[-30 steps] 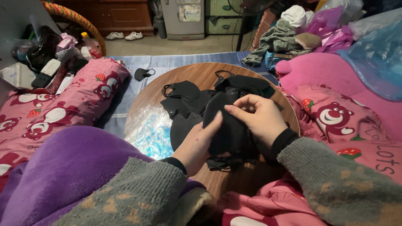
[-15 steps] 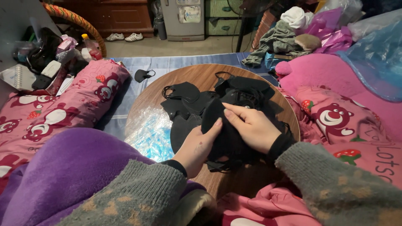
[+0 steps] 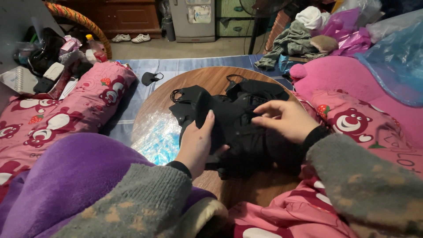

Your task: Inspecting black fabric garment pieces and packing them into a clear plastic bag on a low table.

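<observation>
A heap of black masks (image 3: 233, 128) lies in the middle of the round wooden surface (image 3: 211, 79), partly over a sheet of clear plastic (image 3: 154, 136) spread on its near left part. No container on the surface holds them; they sit loose in a pile, ear loops trailing at the far edge.

The left hand (image 3: 198, 143) is curled round the left side of the pile, thumb up along a raised black fold, fingers hidden beneath the cloth, so it grips part of the masks. The right hand (image 3: 284, 119) rests on top of the pile from the right, its fingers drawn together and pinching a bit of the black cloth near the pile's middle.

One more mask (image 3: 150, 78) lies apart on the blue mat (image 3: 132, 110) past the surface's left rim. Pink printed bedding (image 3: 66, 114) flanks the surface on both sides.
</observation>
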